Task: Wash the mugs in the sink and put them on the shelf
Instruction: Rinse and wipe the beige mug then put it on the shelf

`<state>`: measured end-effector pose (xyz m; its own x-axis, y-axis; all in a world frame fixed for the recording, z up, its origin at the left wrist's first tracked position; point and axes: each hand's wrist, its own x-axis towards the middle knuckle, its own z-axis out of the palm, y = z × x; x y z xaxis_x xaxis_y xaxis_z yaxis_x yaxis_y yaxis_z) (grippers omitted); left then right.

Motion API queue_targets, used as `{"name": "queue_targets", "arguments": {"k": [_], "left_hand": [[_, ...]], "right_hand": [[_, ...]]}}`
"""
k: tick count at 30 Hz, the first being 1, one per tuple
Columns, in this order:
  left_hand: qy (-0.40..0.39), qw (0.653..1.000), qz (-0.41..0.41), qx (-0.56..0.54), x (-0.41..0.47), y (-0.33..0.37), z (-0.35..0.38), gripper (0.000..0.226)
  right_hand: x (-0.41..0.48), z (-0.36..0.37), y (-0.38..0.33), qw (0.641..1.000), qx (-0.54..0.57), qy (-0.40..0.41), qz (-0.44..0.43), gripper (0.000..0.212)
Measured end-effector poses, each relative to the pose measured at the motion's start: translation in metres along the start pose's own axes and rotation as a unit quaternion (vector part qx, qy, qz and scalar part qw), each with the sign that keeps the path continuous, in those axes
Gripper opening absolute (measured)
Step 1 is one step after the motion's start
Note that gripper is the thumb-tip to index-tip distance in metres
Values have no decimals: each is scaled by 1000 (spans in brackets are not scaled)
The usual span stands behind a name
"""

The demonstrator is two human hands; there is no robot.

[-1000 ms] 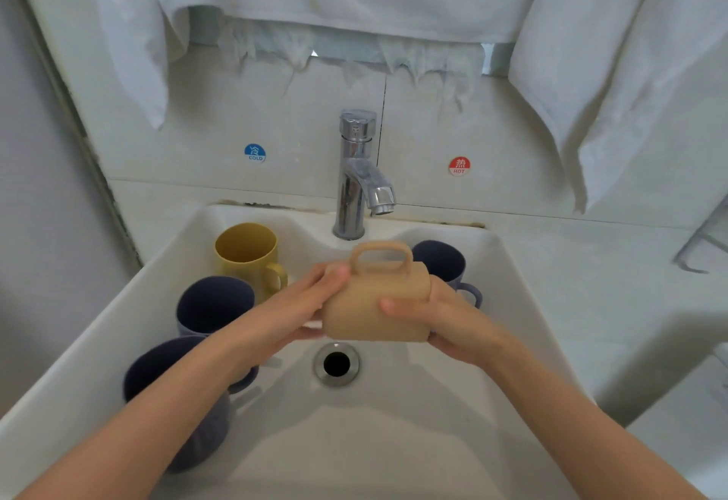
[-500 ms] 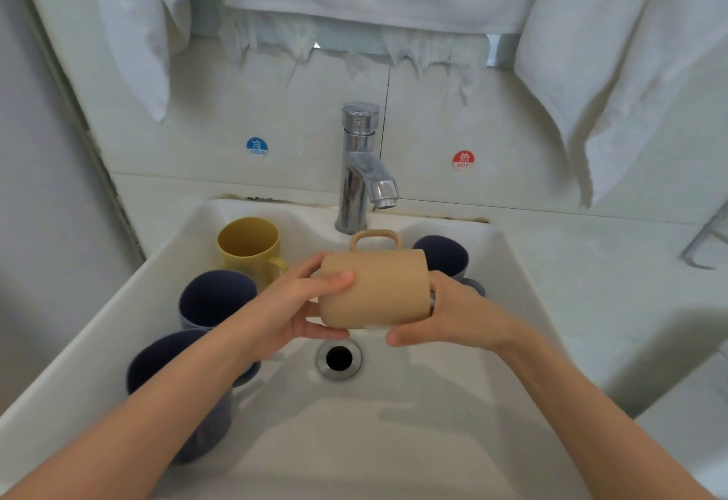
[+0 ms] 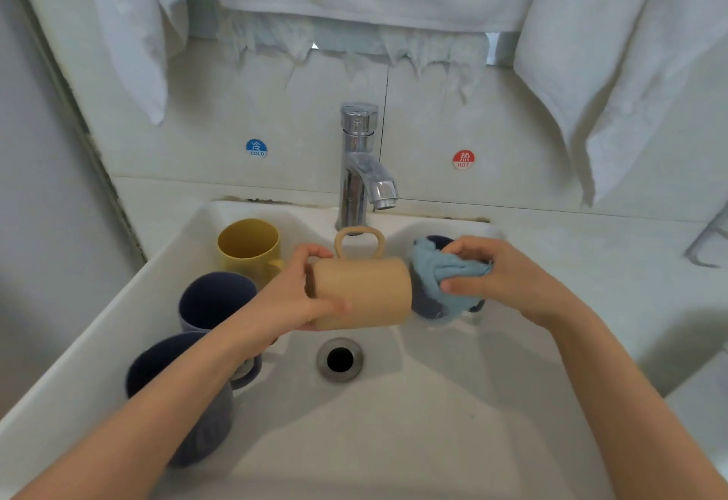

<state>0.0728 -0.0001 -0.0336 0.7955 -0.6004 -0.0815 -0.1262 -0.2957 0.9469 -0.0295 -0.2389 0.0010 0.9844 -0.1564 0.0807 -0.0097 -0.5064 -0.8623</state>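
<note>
I am gripping the tan mug (image 3: 366,294) with my left hand (image 3: 299,296), fingers and thumb curled round its left end. I am holding it on its side in the air over the sink (image 3: 98,326), just behind the drain (image 3: 339,359), with its loop handle pointing up toward the faucet (image 3: 358,168). My right hand (image 3: 504,282) is pinching a bunched light-blue cloth (image 3: 441,275) between thumb and fingers and holding it at the mug's right end. Whether it is touching or just short, I cannot tell. I am judging the task to be in its early part: this is one mug under the cloth, with none visibly finished. Four others are waiting in the basin. The yellow mug (image 3: 248,243) and two navy mugs (image 3: 214,300) (image 3: 208,432) are standing upright along the left wall, and a dark mug (image 3: 427,304) is sitting behind the cloth on the right. No water is showing at the spout, and the shelf is not in view. Wiping, rinsing and shelving are all remaining, then the same for the other four. The tan mug is presenting as matte and straight-sided, with no suds, stains or chips visible. A darker patch at its left end suggests the mouth is facing my left palm.
</note>
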Motion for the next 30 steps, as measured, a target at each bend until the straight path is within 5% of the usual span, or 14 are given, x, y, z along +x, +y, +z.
{"name": "queue_targets", "arguments": {"k": [4, 10, 15, 25, 30], "left_hand": [[7, 993, 42, 113, 2, -5, 5, 72], [48, 992, 56, 107, 5, -10, 7, 96], [105, 977, 106, 154, 0, -7, 12, 82], [127, 963, 147, 186, -5, -4, 14, 81], [130, 958, 158, 201, -5, -4, 15, 86]], "right_hand": [[3, 3, -2, 992, 53, 107, -31, 23], [6, 41, 0, 968, -137, 133, -164, 30], [3, 67, 0, 961, -239, 90, -102, 72], [0, 92, 3, 950, -223, 189, -114, 35], [-7, 105, -10, 945, -165, 194, -207, 34]]}}
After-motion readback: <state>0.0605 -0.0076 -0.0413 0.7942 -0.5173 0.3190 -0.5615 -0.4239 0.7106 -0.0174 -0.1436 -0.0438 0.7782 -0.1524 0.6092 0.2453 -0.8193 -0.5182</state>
